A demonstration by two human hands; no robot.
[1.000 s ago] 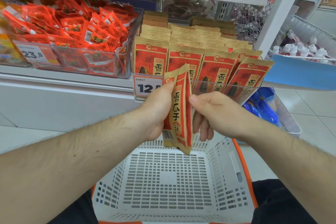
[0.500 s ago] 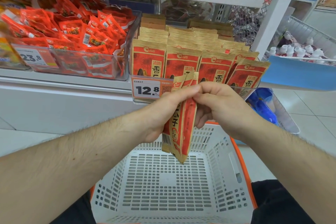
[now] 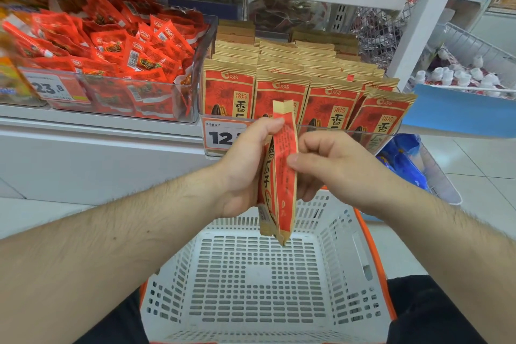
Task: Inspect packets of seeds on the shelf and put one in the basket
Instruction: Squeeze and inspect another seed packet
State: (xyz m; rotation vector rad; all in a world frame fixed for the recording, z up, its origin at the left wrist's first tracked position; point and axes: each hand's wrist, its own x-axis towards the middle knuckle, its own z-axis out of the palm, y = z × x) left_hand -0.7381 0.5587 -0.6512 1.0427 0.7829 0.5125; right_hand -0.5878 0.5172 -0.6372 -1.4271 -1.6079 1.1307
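Note:
Two red and tan seed packets [image 3: 282, 176] hang upright, edge-on to me, above the white plastic basket [image 3: 268, 282]. My left hand [image 3: 245, 167] grips them from the left, thumb near the top. From the right, my right hand [image 3: 332, 165] pinches the nearer packet with thumb on its face and fingers curled behind. Rows of the same seed packets [image 3: 282, 92] stand in a clear bin on the shelf behind, above a 12.8 price tag [image 3: 220, 134].
A clear bin of small red snack packs [image 3: 111, 64] sits to the left on the shelf. A white shelf post [image 3: 418, 22] rises at the right, with a wire bin of white bottles [image 3: 460, 75] and blue packs [image 3: 402, 159] beyond. The basket has an orange rim.
The packets have turned from slanted to upright and edge-on. My right hand slid from the packets' top down to their middle, and the left thumb moved up.

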